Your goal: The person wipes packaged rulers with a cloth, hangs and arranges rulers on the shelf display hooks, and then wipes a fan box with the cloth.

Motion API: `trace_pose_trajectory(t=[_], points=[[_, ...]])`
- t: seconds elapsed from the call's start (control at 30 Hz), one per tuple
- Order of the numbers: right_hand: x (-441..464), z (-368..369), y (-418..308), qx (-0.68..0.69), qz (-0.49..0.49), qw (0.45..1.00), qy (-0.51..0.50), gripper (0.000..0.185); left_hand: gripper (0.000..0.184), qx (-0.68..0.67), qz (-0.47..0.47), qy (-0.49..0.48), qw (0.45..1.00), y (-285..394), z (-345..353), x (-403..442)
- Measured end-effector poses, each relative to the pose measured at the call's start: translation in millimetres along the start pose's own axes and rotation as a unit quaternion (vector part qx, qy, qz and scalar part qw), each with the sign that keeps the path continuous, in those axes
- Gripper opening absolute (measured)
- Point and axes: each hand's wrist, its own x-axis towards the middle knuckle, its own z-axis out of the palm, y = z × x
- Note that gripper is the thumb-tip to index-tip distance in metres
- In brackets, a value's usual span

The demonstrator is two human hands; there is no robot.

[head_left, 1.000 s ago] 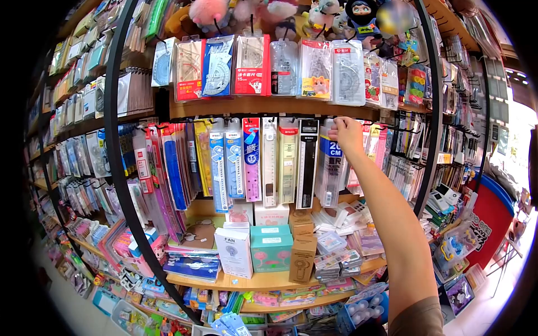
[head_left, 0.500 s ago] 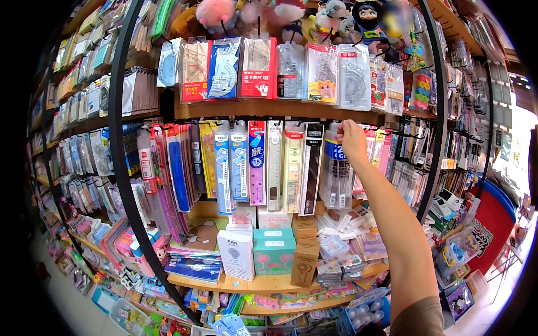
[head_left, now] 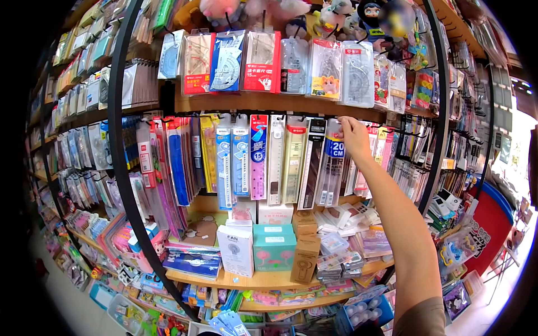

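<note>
Shop shelving (head_left: 224, 105) fills the background; reference point: teal box (head_left: 274, 246). Clear-sleeved 20 CM ruler pack (head_left: 332, 167) hangs above and right of the teal box. Right hand (head_left: 355, 137), also above-right of the box, is at the pack's upper end; fingers curled together, but cannot tell whether they pinch the sleeve. Left hand: out of view. Judgement: pack light, fairly stiff, slick; might crack if bent. Best hold: sleeve's top edge.
</note>
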Motion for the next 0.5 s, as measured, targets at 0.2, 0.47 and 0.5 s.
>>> trace_pose_trajectory(t=[0.2, 0.47, 0.5], points=[[-7, -14, -47, -0.158, -0.063, 0.978, 0.117, 0.025, 0.026, 0.012, 0.015, -0.004, 1.0, 2, 9, -13], [-11, 10, -83, -0.237, -0.121, 0.963, -0.049, 0.022, 0.027, 0.004, 0.019, -0.007, 1.0, 4, 12, -18], [-11, 15, -84, -0.285, -0.136, 0.947, -0.06, 0.016, 0.027, 0.0, 0.018, -0.011, 1.0, 4, 11, -18]])
